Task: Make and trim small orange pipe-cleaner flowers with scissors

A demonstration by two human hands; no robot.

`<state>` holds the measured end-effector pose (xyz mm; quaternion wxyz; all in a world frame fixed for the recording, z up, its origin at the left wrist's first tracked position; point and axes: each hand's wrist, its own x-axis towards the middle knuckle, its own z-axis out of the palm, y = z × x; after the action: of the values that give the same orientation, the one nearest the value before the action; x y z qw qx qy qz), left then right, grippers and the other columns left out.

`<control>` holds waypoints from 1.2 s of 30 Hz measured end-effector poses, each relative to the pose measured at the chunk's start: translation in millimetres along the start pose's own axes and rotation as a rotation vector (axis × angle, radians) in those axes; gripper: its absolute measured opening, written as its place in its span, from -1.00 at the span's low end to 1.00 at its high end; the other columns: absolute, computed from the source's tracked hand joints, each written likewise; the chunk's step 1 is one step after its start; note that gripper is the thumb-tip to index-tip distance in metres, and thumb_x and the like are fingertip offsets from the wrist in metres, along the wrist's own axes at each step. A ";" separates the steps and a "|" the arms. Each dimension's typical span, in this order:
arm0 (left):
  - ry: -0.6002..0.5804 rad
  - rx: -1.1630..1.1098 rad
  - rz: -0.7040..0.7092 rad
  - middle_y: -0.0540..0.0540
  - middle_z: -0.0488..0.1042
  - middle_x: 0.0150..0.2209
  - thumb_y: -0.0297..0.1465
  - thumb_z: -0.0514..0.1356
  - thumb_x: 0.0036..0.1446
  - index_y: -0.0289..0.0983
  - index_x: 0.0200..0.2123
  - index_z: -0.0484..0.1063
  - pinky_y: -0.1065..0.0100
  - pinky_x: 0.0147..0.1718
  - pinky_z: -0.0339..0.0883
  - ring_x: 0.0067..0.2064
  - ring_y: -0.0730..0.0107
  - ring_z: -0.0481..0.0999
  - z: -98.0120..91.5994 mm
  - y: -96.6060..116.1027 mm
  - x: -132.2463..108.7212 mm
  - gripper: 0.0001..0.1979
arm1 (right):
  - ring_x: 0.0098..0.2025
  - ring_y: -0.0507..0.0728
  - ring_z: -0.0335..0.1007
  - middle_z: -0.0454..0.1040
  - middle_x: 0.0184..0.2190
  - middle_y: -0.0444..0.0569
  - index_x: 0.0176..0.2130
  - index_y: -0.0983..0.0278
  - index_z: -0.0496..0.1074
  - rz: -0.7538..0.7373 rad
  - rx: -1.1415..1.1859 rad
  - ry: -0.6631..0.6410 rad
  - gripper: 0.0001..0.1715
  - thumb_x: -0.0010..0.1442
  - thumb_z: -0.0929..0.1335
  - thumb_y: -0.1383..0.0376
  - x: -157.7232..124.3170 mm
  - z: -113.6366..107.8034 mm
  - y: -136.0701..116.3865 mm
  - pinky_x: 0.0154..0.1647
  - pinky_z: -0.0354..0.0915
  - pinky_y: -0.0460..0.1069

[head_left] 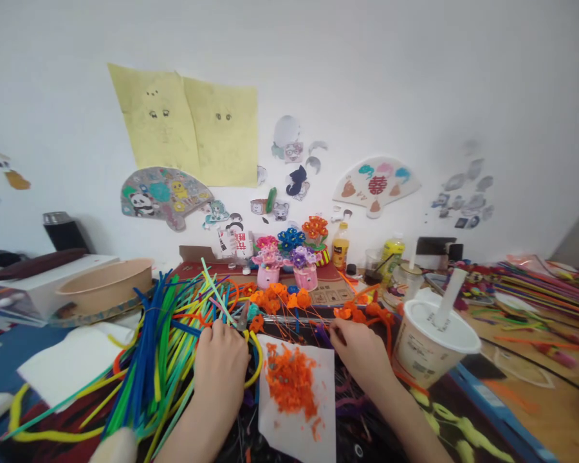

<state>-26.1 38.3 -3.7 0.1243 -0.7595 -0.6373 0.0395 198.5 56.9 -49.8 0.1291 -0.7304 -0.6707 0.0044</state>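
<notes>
A loose bundle of coloured pipe cleaners (pixel 154 347) lies on the left of the counter (pixel 564 411). Just right of it, the left hand (pixel 220 363) has its grip curled shut around a grey tool (pixel 242 319). Between the hands, nearer, a paper sheet (pixel 299 424) carries orange fluff (pixel 292 382). The right hand (pixel 359 350) pinches thin wire stems (pixel 294 318), near a lidded cup (pixel 431 350).

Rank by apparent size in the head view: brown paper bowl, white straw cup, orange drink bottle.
1. brown paper bowl and white straw cup: alike; the cup is nearer, so unranked.
2. orange drink bottle: smallest.
</notes>
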 end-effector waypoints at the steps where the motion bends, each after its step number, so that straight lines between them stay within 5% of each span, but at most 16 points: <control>1: -0.010 0.008 -0.001 -0.43 0.57 -0.24 -0.40 0.12 0.12 -0.46 -0.27 0.58 0.07 -0.14 0.24 -0.09 -0.15 0.45 0.4 -1.6 0.3 -0.71 | -0.30 0.12 0.52 0.59 -0.36 -0.07 -0.33 0.20 0.46 -0.004 0.006 0.001 -0.78 0.27 0.25 0.32 -0.3 0.8 0.3 -0.50 0.04 -0.08; 9: -0.045 -0.016 -0.005 -0.33 0.60 -0.32 -0.32 0.08 0.06 -0.37 -0.34 0.60 0.13 -0.16 0.26 -0.12 -0.07 0.50 10.0 -21.8 9.2 -0.68 | -0.32 0.14 0.52 0.59 -0.38 -0.06 -0.34 0.19 0.49 -0.028 0.044 -0.003 -0.78 0.25 0.26 0.33 -0.1 7.8 0.8 -0.52 -0.01 -0.09; 22: 0.050 -0.010 -0.065 -0.38 0.59 -0.33 -0.45 0.06 0.02 -0.40 -0.36 0.61 0.10 -0.16 0.18 -0.16 -0.08 0.48 13.6 -19.6 10.9 -0.70 | -0.45 0.07 0.46 0.53 -0.53 -0.14 -0.39 0.20 0.48 -0.026 0.162 0.060 -0.80 0.21 0.28 0.32 -0.7 12.9 11.5 -0.50 0.03 -0.12; 36: 0.126 -0.023 -0.111 -0.34 0.58 -0.32 -0.28 -0.07 0.19 -0.36 -0.42 0.57 0.07 -0.22 0.28 -0.15 -0.15 0.47 11.3 -34.9 18.5 -0.54 | -0.45 0.05 0.46 0.54 -0.53 -0.14 -0.40 0.21 0.49 0.005 0.203 0.088 -0.80 0.20 0.29 0.35 -1.8 4.3 5.4 -0.48 0.05 -0.13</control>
<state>-58.6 63.5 -4.5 0.1575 -0.7254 -0.6697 -0.0228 202.8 55.6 -55.3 0.2318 -0.7147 -0.6586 0.0405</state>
